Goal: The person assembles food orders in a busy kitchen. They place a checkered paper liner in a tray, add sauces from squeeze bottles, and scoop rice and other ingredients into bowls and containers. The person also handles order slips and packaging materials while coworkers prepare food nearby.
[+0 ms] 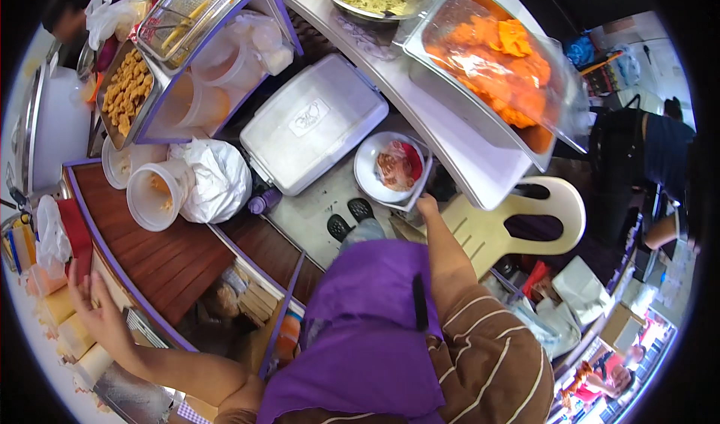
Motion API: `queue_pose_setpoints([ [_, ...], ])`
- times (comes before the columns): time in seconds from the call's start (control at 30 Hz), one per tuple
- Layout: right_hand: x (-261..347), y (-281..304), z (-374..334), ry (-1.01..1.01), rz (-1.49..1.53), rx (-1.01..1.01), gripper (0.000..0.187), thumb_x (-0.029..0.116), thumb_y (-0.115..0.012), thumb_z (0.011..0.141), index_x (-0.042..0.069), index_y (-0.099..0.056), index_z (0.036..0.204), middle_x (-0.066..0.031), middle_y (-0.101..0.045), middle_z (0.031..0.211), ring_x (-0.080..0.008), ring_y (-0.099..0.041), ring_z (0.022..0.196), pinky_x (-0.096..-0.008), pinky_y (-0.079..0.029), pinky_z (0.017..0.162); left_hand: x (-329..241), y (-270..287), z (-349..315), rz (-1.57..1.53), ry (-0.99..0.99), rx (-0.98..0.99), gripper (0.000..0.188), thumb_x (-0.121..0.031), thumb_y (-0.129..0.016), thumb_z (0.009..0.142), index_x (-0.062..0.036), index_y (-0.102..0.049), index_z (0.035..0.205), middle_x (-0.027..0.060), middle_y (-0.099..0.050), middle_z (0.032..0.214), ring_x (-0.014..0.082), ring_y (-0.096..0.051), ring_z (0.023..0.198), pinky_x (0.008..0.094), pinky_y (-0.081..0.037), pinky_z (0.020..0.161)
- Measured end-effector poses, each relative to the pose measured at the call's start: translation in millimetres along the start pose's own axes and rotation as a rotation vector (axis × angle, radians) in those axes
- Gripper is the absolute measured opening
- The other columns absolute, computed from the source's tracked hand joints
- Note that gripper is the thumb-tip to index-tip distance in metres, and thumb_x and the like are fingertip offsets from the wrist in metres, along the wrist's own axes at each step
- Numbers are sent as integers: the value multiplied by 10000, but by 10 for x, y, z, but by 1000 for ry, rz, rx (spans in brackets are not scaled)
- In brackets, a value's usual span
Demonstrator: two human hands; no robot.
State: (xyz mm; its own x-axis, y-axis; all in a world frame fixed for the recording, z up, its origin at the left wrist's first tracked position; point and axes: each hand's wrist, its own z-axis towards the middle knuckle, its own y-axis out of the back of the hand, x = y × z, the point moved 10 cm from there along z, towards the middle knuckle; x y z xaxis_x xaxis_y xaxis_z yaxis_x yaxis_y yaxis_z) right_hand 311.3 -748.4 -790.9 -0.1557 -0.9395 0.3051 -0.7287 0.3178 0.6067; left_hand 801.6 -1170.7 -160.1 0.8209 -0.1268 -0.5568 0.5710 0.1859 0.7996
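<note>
My right hand (pixel 426 206) is closed on the near edge of a white bowl (pixel 366 170), held low above the floor in front of me. In the bowl lies something pinkish-brown and red; its kind is unclear. My left hand (pixel 101 317) reaches out to the far left with its fingers apart and holds nothing I can see. Its fingertips are close to a red box-like thing (pixel 73 229) and a white plastic bag (pixel 51 236) at the edge of the wooden counter (pixel 142 233).
White tubs (pixel 154 218) and a crumpled white bag (pixel 214 180) stand on the counter. A lidded storage box (pixel 322 124) lies ahead. A cream plastic chair (pixel 540 214) is on my right, below a tray of orange battered food (pixel 495 71). Fried pieces (pixel 126 90) fill a tray at far left.
</note>
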Motion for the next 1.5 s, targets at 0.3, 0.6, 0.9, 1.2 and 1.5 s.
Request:
queue_pose_setpoints([
  [0.3, -469, -485, 1427, 265, 561, -337, 338, 199, -612, 758, -6, -526, 1012, -105, -573, 745, -224, -549, 618, -353, -456, 558, 64, -1733, -592, 261, -146, 378, 408, -34, -578, 741, -22, -489, 1139, 169, -417, 1228, 299, -414, 1138, 356, -321, 948],
  [0.6, 725, -866, -5, -5, 914, 85, 220, 174, -581, 792, 90, -460, 955, -18, -415, 463, -124, -423, 321, -255, -329, 272, 258, -1951, -980, 141, -35, 582, 346, -57, -606, 705, 11, -530, 1036, 202, -498, 1084, 345, -492, 1008, 360, -392, 863],
  [0.9, 2053, 160, -2044, 261, 509, 299, 136, 54, -569, 770, 51, -510, 892, -32, -543, 614, -98, -492, 437, -230, -417, 388, 82, -2474, -1690, 198, -227, 777, 300, -105, -525, 741, 0, -545, 1021, 209, -516, 1083, 344, -492, 1009, 409, -402, 865],
  [1.2, 3577, 576, -3629, 564, 401, 524, 60, 39, -585, 757, 48, -525, 752, -11, -528, 600, -72, -475, 426, -211, -372, 357, -1046, -2844, -1654, -466, -466, 711, 463, -113, -614, 713, -66, -483, 1155, 254, -327, 1246, 430, -402, 1079, 437, -365, 911],
  [1.5, 4616, -425, -3313, 686, 173, 615, 66, 46, -550, 763, 62, -489, 782, 14, -460, 549, -78, -397, 375, -212, -312, 345, -326, -3952, -442, 327, -104, 774, 458, -245, -538, 758, -60, -418, 1159, 207, -461, 1026, 399, -515, 884, 485, -431, 743],
])
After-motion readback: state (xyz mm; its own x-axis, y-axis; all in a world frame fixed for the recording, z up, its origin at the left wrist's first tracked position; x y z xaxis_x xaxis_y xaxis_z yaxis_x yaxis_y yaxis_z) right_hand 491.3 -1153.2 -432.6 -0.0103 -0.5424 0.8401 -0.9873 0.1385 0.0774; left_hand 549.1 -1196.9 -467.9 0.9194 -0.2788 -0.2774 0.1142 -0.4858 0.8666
